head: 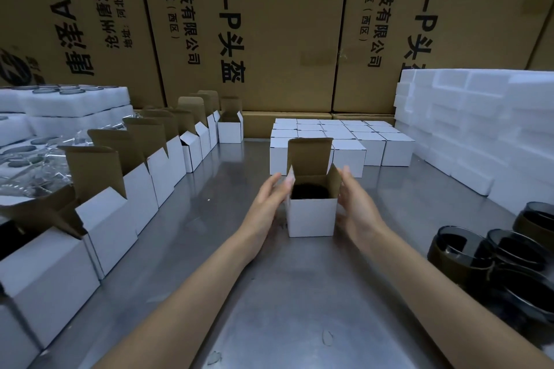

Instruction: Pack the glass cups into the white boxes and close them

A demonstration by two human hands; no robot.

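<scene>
Running along the left edge of the bench (227,293), a row of open boxes (156,171) stands with brown lids raised, stretching from the near corner toward the back. Behind that row sit foam trays (75,105) with dark round rims showing in their top layer, and crinkled clear plastic (33,177) lies beside them.

At the middle, the left hand (271,198) rests against the left side of the white box (311,213), its fingers fairly straight and reaching the left side flap; this grip is open, not wrapped around anything. The box stands upright on the bench, mouth upward, its long axis vertical, with the lid flap standing up at the far side. A dark glass cup (308,191) sits inside, only its rim visible. The right hand (356,204) lies along the right side of the box, fingers extended toward the right flap, likewise open.

Behind, closed boxes (344,135) are packed in a block. Further right, foam blocks (467,129) are stacked high. At the near right, loose glass cups (491,257) stand clustered together. Large brown cartons (284,24) form the backdrop.
</scene>
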